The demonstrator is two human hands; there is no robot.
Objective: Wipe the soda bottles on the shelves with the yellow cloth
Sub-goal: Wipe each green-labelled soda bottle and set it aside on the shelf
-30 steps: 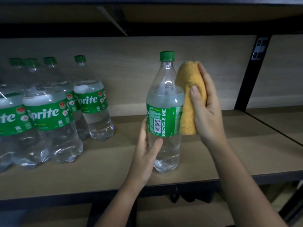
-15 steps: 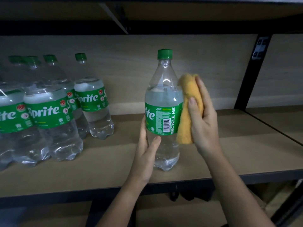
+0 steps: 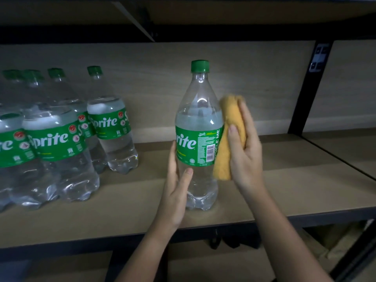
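the left hand point(image 3: 176, 186) cupped the bottle's point(image 3: 198, 139) lower side, steadying it upright on the shelf point(image 3: 284, 188). the right hand point(image 3: 245, 151) gripped the folded cloth point(image 3: 227, 139), pressing it to the label's right edge; turning the bottle under firm strokes would likely clean best.

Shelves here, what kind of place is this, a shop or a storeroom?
Probably a storeroom or shop stockroom: a black metal-framed shelf with plain board decks, and a cluster of identical Sprite bottles stocked together.
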